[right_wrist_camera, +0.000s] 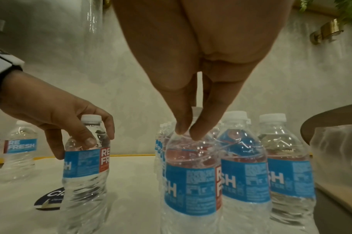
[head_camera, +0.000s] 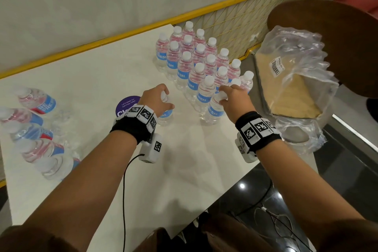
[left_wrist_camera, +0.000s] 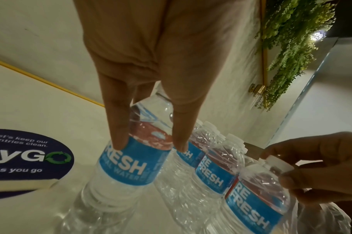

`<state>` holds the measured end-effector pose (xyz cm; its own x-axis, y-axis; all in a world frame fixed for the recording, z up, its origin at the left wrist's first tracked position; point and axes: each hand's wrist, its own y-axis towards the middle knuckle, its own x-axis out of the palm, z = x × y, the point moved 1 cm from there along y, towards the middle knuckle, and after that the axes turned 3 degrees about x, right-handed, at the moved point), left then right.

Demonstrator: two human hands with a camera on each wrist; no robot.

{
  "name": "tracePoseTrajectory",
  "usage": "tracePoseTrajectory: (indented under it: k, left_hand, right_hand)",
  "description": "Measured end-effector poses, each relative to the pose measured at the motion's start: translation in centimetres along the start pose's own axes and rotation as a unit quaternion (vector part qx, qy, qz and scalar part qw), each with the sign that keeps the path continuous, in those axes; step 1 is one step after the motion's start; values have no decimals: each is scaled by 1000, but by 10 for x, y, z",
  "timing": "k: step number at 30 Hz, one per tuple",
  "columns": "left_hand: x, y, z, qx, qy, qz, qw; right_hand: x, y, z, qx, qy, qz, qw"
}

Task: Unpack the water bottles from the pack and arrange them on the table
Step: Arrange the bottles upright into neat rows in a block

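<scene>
Several clear water bottles [head_camera: 201,61] with blue labels and white caps stand in tight rows at the far right of the white table [head_camera: 102,71]. My left hand [head_camera: 166,98] grips the shoulder of a lone upright bottle [head_camera: 167,113] just left of the rows; its fingers [left_wrist_camera: 119,139] reach down to the label of that bottle [left_wrist_camera: 129,166]. My right hand [head_camera: 222,95] pinches the neck of the nearest bottle [head_camera: 214,109] at the front corner of the group, and its fingertips [right_wrist_camera: 181,128] sit on the shoulder of this bottle [right_wrist_camera: 191,182]. Both bottles stand on the table.
Several more bottles [head_camera: 34,127] stand at the table's left edge. A round purple sticker [head_camera: 126,105] lies beside my left wrist. The torn plastic wrap [head_camera: 302,71] with its cardboard tray [head_camera: 290,98] sits off the right edge, under a round wooden top [head_camera: 337,43]. A yellow rail [head_camera: 122,37] borders the far side.
</scene>
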<state>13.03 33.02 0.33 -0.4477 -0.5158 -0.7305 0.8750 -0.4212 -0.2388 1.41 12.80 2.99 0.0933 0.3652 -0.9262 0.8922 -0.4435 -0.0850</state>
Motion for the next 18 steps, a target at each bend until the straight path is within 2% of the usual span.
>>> tracePoseTrajectory:
  k: [3, 5, 8, 11, 14, 18]
  left_hand:
    - [0, -2, 1, -1, -3, 1, 1000]
    - [0, -3, 1, 0, -7, 5, 1000]
    - [1, -3, -1, 2, -8, 7, 1000]
    - [2, -2, -2, 7, -12, 11, 1000]
    - [2, 0, -2, 4, -15, 13, 1000]
    - [3, 0, -4, 9, 4, 22, 1000]
  right_hand:
    - [3, -3, 2, 10, 17, 7, 1000]
    - [5, -11, 7, 43, 76, 31, 996]
    - [25, -28, 22, 164, 221, 41, 960]
    - [65, -34, 34, 271, 290, -61, 916]
    - [95, -26, 34, 308, 329, -93, 888]
    - [116, -13, 37, 315, 402, -40, 859]
